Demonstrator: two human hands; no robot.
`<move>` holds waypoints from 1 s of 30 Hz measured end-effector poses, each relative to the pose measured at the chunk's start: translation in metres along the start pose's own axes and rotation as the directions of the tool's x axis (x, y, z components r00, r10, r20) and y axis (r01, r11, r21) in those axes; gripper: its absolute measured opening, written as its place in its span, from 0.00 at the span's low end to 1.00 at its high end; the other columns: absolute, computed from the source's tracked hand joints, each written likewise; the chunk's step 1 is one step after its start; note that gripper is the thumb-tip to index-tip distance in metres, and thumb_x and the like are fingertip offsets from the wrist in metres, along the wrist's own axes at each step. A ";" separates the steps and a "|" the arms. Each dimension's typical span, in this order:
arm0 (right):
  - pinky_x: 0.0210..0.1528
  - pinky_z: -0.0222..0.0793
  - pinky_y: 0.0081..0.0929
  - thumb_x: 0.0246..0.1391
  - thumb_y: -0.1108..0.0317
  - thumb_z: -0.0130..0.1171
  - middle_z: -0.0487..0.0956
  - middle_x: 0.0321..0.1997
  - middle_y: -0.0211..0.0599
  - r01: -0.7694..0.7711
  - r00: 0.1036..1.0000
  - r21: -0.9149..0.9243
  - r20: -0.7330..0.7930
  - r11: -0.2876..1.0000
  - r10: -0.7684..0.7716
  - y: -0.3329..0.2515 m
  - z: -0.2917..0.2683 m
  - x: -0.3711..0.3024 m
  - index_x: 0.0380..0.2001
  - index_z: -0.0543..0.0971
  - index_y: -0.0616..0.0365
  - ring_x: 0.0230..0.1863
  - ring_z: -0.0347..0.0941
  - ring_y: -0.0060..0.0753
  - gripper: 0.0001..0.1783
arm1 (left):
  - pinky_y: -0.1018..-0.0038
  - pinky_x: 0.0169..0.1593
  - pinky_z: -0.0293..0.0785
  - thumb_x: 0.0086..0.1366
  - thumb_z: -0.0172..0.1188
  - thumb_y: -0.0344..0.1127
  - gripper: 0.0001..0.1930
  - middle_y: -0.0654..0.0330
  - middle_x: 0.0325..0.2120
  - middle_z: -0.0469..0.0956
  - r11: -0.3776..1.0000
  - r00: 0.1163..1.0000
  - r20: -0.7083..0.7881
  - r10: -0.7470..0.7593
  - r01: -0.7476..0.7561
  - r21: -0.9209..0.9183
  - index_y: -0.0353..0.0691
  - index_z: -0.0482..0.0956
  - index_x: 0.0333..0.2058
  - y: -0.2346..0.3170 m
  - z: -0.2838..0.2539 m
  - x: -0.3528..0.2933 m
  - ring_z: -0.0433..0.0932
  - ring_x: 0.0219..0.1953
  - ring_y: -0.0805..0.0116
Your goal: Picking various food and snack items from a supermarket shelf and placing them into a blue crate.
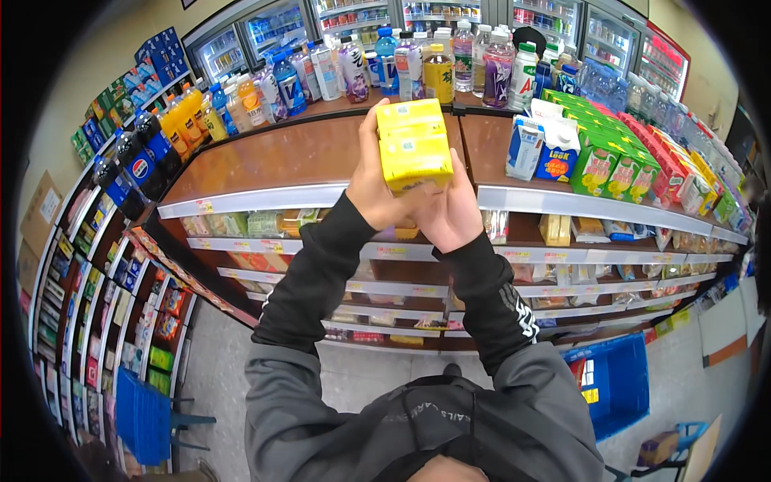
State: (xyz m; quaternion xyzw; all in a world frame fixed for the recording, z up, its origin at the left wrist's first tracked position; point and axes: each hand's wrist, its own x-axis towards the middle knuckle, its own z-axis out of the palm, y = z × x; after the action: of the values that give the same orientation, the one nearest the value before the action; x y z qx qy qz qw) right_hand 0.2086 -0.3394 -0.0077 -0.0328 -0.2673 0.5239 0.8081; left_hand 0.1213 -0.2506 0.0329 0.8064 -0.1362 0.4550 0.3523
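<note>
Both hands are raised in front of me over the brown top shelf (273, 165), around what looks like two yellow drink cartons (414, 143) pressed together. My left hand (371, 181) grips their left side, with its thumb along the edge. From below and the right, my right hand (452, 210) holds the same cartons; some of its fingers are hidden behind them. To the right on the shelf, a blue-and-white carton (524, 149) and a blue carton with an orange heart (559, 151) stand beside rows of green drink cartons (606, 161).
Bottles (353, 72) line the shelf's back edge, with dark cola bottles (143, 165) at left. Packaged food fills the lower shelves (385, 251). A blue crate (614, 386) sits on the floor at right, a blue stool (143, 414) at left. Glass-door fridges (361, 20) stand behind.
</note>
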 end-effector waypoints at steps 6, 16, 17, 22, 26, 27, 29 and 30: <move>0.49 0.63 0.28 0.60 0.53 0.39 0.69 0.50 0.32 0.122 0.987 -0.156 -0.085 0.980 -0.136 0.045 0.003 -0.040 0.52 0.64 0.55 0.50 0.66 0.29 0.23 | 0.69 0.54 0.61 0.34 0.74 0.34 0.56 0.53 0.48 0.61 0.998 0.998 -0.008 0.064 -0.064 0.017 0.35 0.42 0.58 0.020 -0.001 -0.039 0.65 0.51 0.61; 0.61 0.50 0.40 0.53 0.64 0.53 0.64 0.56 0.35 0.051 0.967 -0.206 -0.234 0.977 -0.100 0.112 -0.002 -0.145 0.55 0.58 0.57 0.58 0.59 0.37 0.28 | 0.70 0.55 0.59 0.35 0.73 0.47 0.52 0.53 0.53 0.62 0.567 0.831 0.556 -0.019 0.468 -0.678 0.29 0.55 0.56 0.010 -0.022 -0.091 0.65 0.53 0.65; 0.61 0.50 0.40 0.53 0.64 0.53 0.64 0.56 0.35 0.039 0.963 -0.201 -0.256 0.979 -0.091 0.116 -0.003 -0.157 0.55 0.58 0.57 0.58 0.59 0.37 0.28 | 0.69 0.56 0.59 0.32 0.73 0.52 0.54 0.50 0.54 0.60 0.439 0.772 0.634 0.056 0.551 -0.710 0.29 0.55 0.55 -0.005 -0.019 -0.099 0.64 0.53 0.64; 0.63 0.47 0.42 0.47 0.69 0.57 0.61 0.58 0.37 -0.108 0.978 -0.232 -0.201 0.967 0.061 0.120 -0.004 -0.198 0.57 0.56 0.56 0.61 0.55 0.39 0.33 | 0.64 0.55 0.56 0.26 0.73 0.61 0.63 0.42 0.52 0.59 0.311 0.381 0.629 0.678 0.626 -0.715 0.21 0.53 0.55 -0.036 0.035 -0.098 0.61 0.55 0.54; 0.62 0.50 0.41 0.45 0.76 0.58 0.60 0.58 0.38 -0.090 0.959 -0.194 -0.283 0.977 0.033 0.119 0.015 -0.218 0.58 0.52 0.54 0.59 0.57 0.41 0.38 | 0.64 0.56 0.56 0.26 0.71 0.64 0.65 0.37 0.55 0.55 0.195 0.346 0.604 0.718 0.733 -0.652 0.17 0.53 0.53 -0.013 0.067 -0.101 0.60 0.56 0.52; 0.61 0.53 0.39 0.45 0.79 0.57 0.59 0.58 0.39 -0.064 0.953 -0.175 -0.302 0.982 0.009 0.118 0.017 -0.224 0.59 0.49 0.53 0.58 0.58 0.39 0.40 | 0.64 0.55 0.57 0.26 0.71 0.64 0.65 0.37 0.55 0.56 0.167 0.352 0.531 0.771 0.692 -0.702 0.17 0.53 0.53 -0.008 0.080 -0.097 0.61 0.56 0.51; 0.61 0.53 0.37 0.45 0.81 0.57 0.58 0.58 0.37 -0.010 0.939 -0.167 -0.340 0.986 -0.048 0.125 0.021 -0.237 0.60 0.46 0.48 0.58 0.58 0.38 0.43 | 0.63 0.53 0.60 0.27 0.70 0.65 0.64 0.35 0.54 0.56 0.180 0.312 0.487 0.816 0.663 -0.727 0.16 0.54 0.53 0.005 0.103 -0.092 0.62 0.55 0.49; 0.62 0.50 0.40 0.44 0.76 0.59 0.57 0.59 0.36 0.056 0.925 -0.278 -0.348 0.959 -0.155 0.127 0.023 -0.244 0.60 0.48 0.49 0.60 0.55 0.41 0.42 | 0.62 0.56 0.55 0.30 0.70 0.62 0.61 0.34 0.56 0.53 0.106 0.243 0.383 0.892 0.710 -0.696 0.19 0.54 0.54 0.015 0.120 -0.089 0.57 0.58 0.48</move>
State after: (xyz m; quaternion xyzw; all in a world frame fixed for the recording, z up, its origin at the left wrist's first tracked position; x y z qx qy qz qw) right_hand 0.0168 -0.4988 -0.1272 -0.2221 -0.1803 0.4238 0.8594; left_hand 0.1407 -0.3537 -0.0746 0.3758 -0.6577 -0.3460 0.5536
